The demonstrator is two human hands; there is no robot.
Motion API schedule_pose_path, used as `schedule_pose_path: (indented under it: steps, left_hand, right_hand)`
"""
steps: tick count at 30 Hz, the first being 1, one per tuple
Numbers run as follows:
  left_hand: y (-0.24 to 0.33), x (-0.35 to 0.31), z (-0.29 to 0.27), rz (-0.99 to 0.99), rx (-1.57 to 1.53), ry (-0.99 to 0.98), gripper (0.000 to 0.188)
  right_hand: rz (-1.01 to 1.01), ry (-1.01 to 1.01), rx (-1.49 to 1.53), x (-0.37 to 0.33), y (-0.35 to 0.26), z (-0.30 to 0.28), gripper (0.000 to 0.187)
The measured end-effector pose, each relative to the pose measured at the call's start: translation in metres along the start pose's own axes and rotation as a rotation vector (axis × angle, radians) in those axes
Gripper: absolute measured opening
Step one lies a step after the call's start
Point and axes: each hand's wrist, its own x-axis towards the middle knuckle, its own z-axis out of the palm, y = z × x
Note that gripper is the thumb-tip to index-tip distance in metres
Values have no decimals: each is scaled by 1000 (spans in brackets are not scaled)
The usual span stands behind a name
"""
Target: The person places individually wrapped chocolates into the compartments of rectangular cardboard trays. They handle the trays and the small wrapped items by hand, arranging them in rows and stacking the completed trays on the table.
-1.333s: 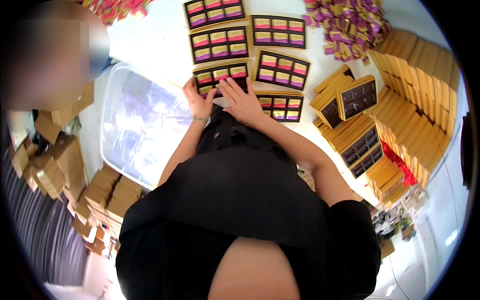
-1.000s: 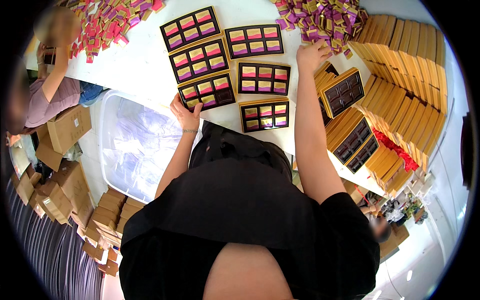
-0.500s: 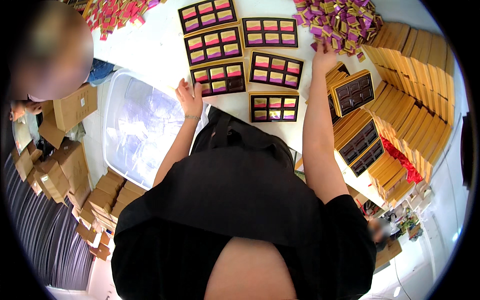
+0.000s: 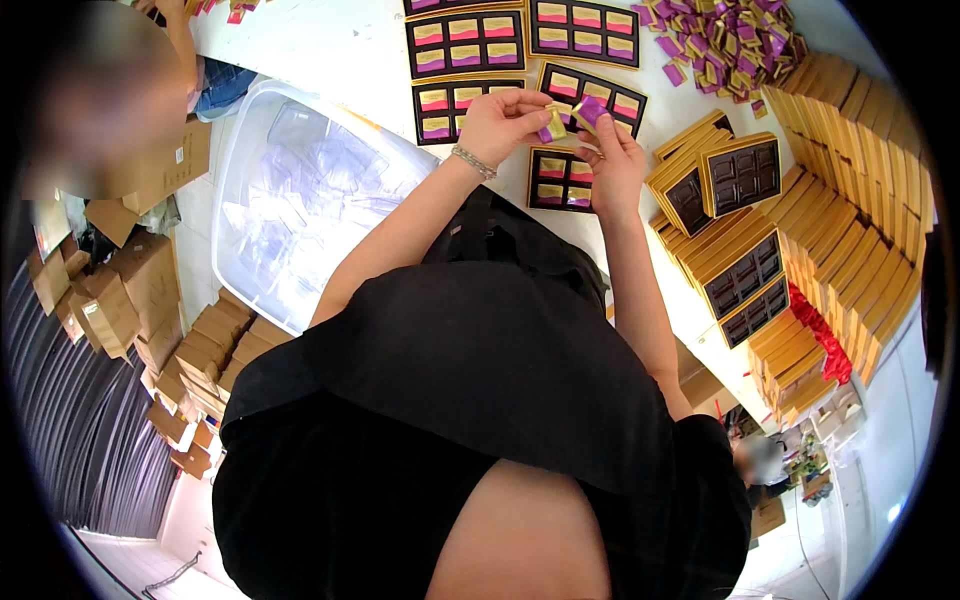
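Observation:
Both hands are together above the table [image 4: 320,45], each pinching one small wrapped chocolate. My left hand [image 4: 500,128] is closed on a gold-and-purple one [image 4: 553,127]. In the fingers of my right hand [image 4: 616,165] is another gold-and-purple wrapped chocolate [image 4: 590,112], close beside the first. Just beneath lies a black, gold-rimmed box [image 4: 560,208] with pink-and-gold and purple-and-gold pieces; my right hand covers its right side. Behind it is a tilted filled box [image 4: 640,100], partly hidden. My left hand hides part of another box [image 4: 420,142].
A heap of purple-and-gold wrapped chocolates [image 4: 735,45] lies at the far right. Unfilled boxes [image 4: 741,178] and gold stacks [image 4: 850,200] stand to the right, with red cloth [image 4: 820,335]. A clear bin [image 4: 222,215] stands left, near another person's arm [image 4: 180,30].
My right hand has come from the purple heap to the middle with a wrapped chocolate. My left hand has moved right and up from beside a box. The view has shifted.

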Motion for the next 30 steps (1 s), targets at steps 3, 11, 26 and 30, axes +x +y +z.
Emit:
schedule_pose_path:
  steps: [3,11,26,30]
  left_hand:
    - [-3,3,-4,-42,-75,23,30]
    - [-51,-7,-56,92,368,478,15]
    - [-72,-16,-34,668,1383,383,41]
    - [-94,-27,-42,700,1694,180,64]
  right_hand:
    - [-43,-25,-75,10,12,-31,22]
    - [-16,-43,-218,-1,39,-40,18]
    - [-4,-198,-66,4,54,-30,28]
    - [-144,-200,-205,-8,48,-27,39]
